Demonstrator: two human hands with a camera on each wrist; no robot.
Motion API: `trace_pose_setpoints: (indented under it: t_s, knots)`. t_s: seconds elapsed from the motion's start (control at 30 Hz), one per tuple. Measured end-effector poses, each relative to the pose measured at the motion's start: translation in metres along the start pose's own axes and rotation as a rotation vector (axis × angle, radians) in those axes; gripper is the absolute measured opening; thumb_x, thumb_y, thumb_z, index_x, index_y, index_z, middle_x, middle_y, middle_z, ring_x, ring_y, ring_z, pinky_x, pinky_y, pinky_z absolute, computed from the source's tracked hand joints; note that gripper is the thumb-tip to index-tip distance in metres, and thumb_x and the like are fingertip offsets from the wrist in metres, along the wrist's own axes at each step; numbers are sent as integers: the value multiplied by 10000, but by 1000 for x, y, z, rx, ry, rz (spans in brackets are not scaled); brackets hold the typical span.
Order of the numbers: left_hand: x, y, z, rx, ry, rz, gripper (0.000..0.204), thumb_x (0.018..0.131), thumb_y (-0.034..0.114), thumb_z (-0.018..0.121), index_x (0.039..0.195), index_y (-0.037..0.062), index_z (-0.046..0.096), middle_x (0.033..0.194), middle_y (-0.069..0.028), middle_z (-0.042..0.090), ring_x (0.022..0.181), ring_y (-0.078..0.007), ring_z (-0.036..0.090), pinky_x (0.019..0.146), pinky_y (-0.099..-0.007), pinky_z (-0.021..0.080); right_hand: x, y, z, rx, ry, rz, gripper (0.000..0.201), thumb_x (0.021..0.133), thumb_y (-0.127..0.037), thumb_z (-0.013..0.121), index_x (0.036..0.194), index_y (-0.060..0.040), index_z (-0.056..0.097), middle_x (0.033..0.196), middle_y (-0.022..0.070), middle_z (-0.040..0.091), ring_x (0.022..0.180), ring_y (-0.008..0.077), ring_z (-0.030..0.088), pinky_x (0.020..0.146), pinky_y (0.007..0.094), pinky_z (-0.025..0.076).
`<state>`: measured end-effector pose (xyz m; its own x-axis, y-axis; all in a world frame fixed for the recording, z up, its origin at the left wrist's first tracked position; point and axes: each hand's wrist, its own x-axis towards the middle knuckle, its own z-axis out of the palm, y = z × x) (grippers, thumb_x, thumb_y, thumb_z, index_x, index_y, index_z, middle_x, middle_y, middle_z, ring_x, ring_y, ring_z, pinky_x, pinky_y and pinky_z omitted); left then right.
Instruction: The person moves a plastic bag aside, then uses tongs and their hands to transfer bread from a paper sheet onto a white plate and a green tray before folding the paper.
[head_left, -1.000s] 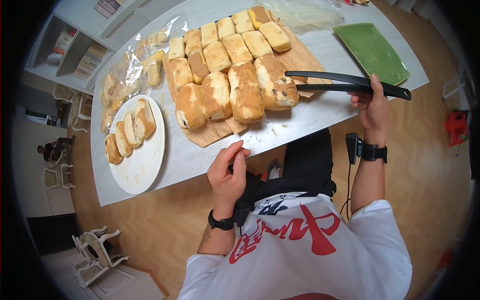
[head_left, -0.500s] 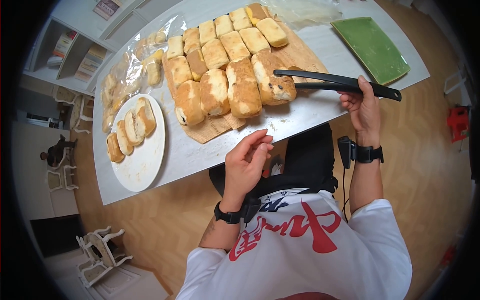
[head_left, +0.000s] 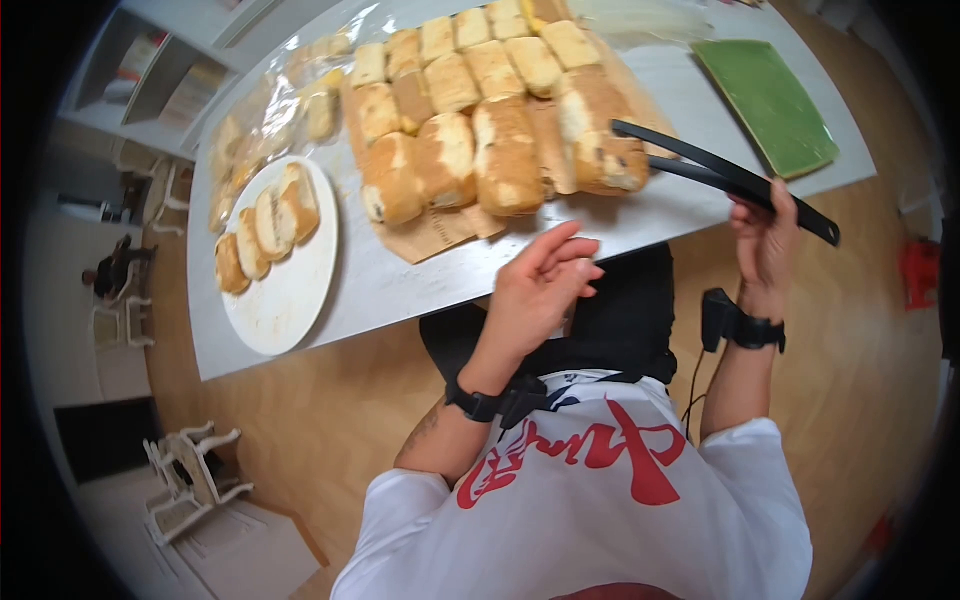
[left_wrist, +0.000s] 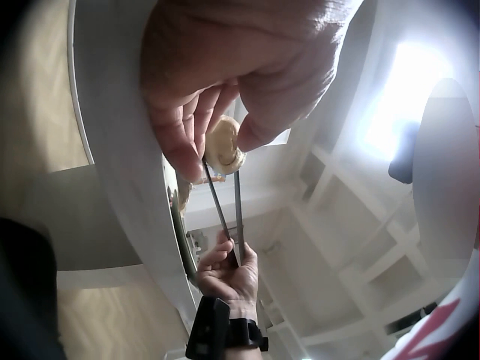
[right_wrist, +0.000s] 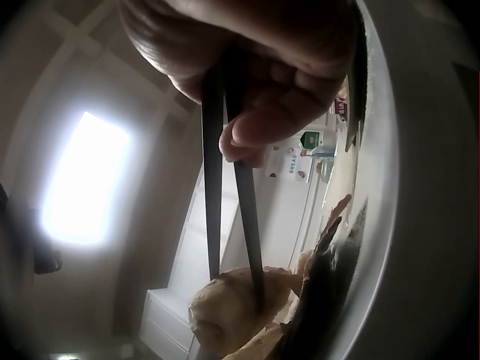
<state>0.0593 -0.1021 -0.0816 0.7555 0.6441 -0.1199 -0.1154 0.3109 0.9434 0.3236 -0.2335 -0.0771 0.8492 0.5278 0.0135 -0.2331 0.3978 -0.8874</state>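
My right hand (head_left: 768,238) grips black tongs (head_left: 738,182) by the handle end. The tong tips lie about the near end of a long browned bun (head_left: 605,145), the rightmost of the front row. A strip of brown paper (head_left: 553,150) shows between it and the neighbouring bun (head_left: 506,160). In the right wrist view the two tong arms (right_wrist: 213,180) reach down to the bun (right_wrist: 229,311). My left hand (head_left: 540,290) hovers near the table's front edge, fingers loosely bent and holding nothing. The left wrist view shows that hand (left_wrist: 247,67) in front of the tongs and bun.
On the left, a white oval plate (head_left: 275,320) holds several bread pieces, with bagged buns (head_left: 262,130) behind it. More buns (head_left: 492,70) stand in rows on the brown paper. A green rectangular plate (head_left: 770,105) lies at the right, and clear plastic (head_left: 650,22) at the back.
The rightmost long bun has shifted right, away from its neighbour, along with the tongs and my right hand. My left hand has moved right and closer to the buns. The head view has shifted slightly.
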Motion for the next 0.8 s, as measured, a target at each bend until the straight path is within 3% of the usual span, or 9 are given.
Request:
trace_pose_setpoints:
  t_s: [0.13, 0.27, 0.4, 0.43, 0.53, 0.57, 0.6, 0.8]
  knots:
    - [3, 1, -2, 7, -87, -10, 488, 949, 67, 591, 1393, -41, 418, 1192, -163, 622, 967, -185, 657, 795, -292, 559, 3, 2, -23, 98, -83, 16, 331, 966, -358, 577, 1084, -51, 618, 938, 116, 695, 701, 101, 612, 546, 193, 448]
    - [-14, 12, -6, -28, -72, 46, 463, 931, 41, 607, 1361, -41, 455, 1179, -159, 630, 960, -165, 654, 810, -279, 552, -7, -6, -6, 195, -203, -54, 360, 980, -339, 554, 1076, 1, 624, 998, 143, 684, 871, 187, 627, 653, 248, 453]
    - [-35, 20, -25, 114, -3, 91, 347, 914, 32, 631, 1238, -59, 549, 1107, -153, 669, 944, -160, 662, 817, -274, 549, -27, -1, 39, 270, -265, -37, 363, 977, -333, 558, 1082, 8, 627, 982, 143, 682, 833, 189, 624, 644, 263, 447]
    - [-41, 20, -30, 133, 69, 134, 248, 903, 19, 638, 1134, -58, 595, 1062, -149, 688, 936, -165, 673, 808, -280, 555, -32, 2, 52, 268, -268, -35, 365, 975, -336, 561, 1081, 8, 625, 977, 143, 681, 821, 187, 622, 644, 266, 446]
    - [-61, 26, -51, 120, 202, 189, 234, 900, 16, 629, 1122, -48, 590, 1069, -160, 679, 941, -183, 679, 785, -295, 563, -49, 12, 92, 221, -279, 4, 395, 973, -377, 548, 1073, 1, 608, 921, 133, 682, 728, 168, 613, 620, 267, 449]
    - [-66, 25, -58, 70, 258, 271, 250, 903, 10, 606, 1144, -44, 561, 1070, -171, 671, 933, -221, 685, 755, -311, 567, -57, 18, 105, 207, -279, 44, 401, 977, -385, 537, 1076, -2, 604, 898, 132, 683, 699, 161, 610, 607, 266, 453]
    - [-71, 25, -66, -18, 306, 261, 381, 884, -14, 623, 1246, -24, 504, 1096, -141, 648, 941, -190, 667, 785, -281, 551, -64, 23, 117, 193, -277, 83, 407, 981, -394, 526, 1079, -6, 600, 874, 131, 684, 670, 155, 608, 594, 264, 457]
    - [-103, 27, -104, -194, 520, 568, 710, 904, 142, 641, 1469, 33, 226, 1288, -178, 511, 1091, -265, 595, 776, -335, 560, -105, 58, 178, 117, -383, 227, 356, 1000, -346, 499, 1061, -1, 562, 858, 153, 681, 643, 171, 646, 600, 279, 509]
